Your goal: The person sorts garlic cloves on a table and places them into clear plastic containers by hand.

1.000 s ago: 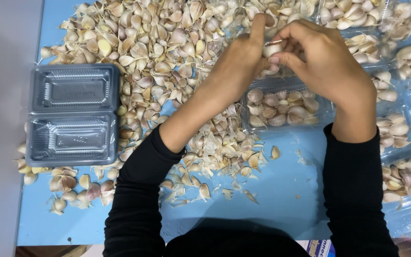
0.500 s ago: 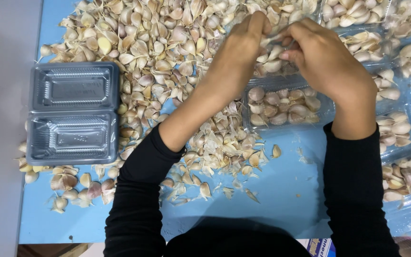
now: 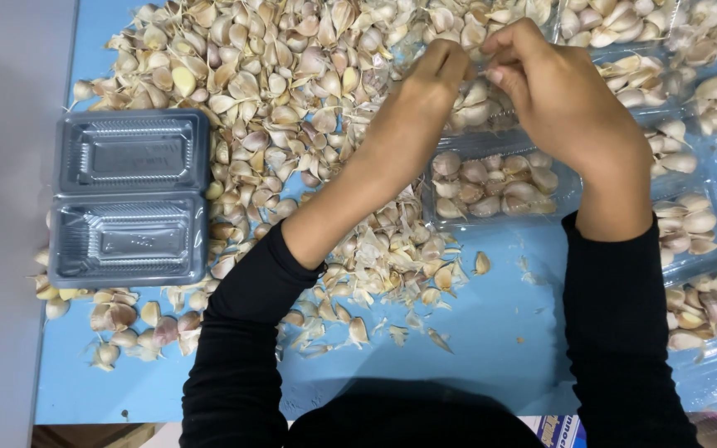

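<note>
A: Left edge first. What's there?

B: An empty clear plastic box, hinged open, both halves lying flat on the blue table. Nothing in either half. Loose garlic cloves lie just below it.

A: Probable reason for it lying open?

B: My judgement only: flat and open, it can take cloves without a hand having to lift a lid.

A: Centre?

B: A big garlic pile spreads across the top of the table, cloves mixed with papery skins. It runs down toward the left sleeve.

A: Hands?

B: Left hand and right hand are brought together above the far edge of a filled tray, fingertips nearly meeting. They look pinched on something small between them, likely a clove or a skin, but it is hidden by the fingers; I cannot tell what it is or which hand grips it.

A: Why held there?

B: Judgement: working right over the tray means whatever drops lands in it or on the pile.

A: Right side?

B: The filled tray holds cloves in one layer. Further right, more clear trays sit close together, each holding cloves; one at the top is well filled.
</note>
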